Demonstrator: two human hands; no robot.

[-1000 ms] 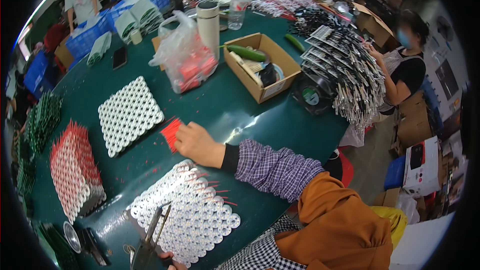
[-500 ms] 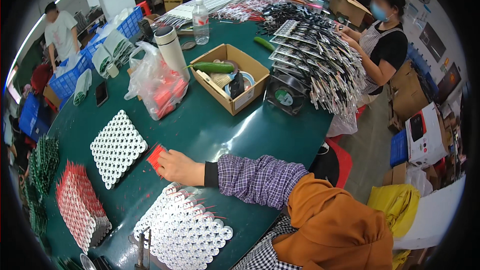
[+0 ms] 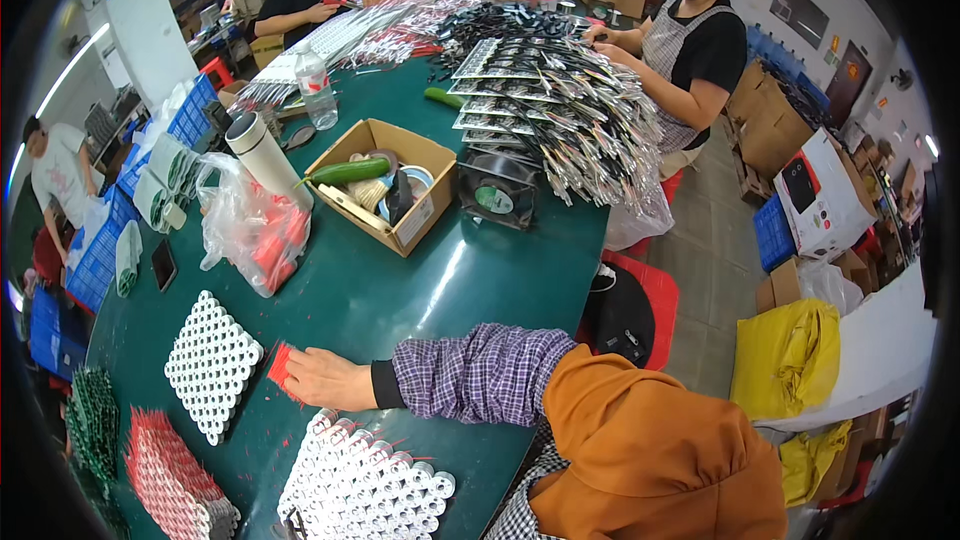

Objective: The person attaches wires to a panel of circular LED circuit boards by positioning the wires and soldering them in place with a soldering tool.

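Observation:
My right hand [image 3: 325,378], in a purple plaid oversleeve, rests on the green table with its fingers closed on a bundle of thin red wires [image 3: 281,366]. In front of me lies a diamond-shaped block of white round pieces [image 3: 370,485], with several red wires sticking out along its far side. A second white block [image 3: 212,365] lies left of the hand, with no red wires showing on it. Further left stands a stack of similar pieces filled with red wires [image 3: 172,475]. My left hand is out of view. A thin metal tool [image 3: 292,523] shows partly at the lower edge.
Beyond the hand are a plastic bag with red bits [image 3: 255,230], a flask [image 3: 265,155], an open cardboard box [image 3: 390,210] holding a cucumber, a black fan [image 3: 495,190] and heaped black-wired parts [image 3: 570,120]. Green bundles [image 3: 92,420] stand far left. Two co-workers sit across the table.
The view has swung to the right and tilted, shifting most table things left in the picture. My right hand stays on the red wires by the white block.

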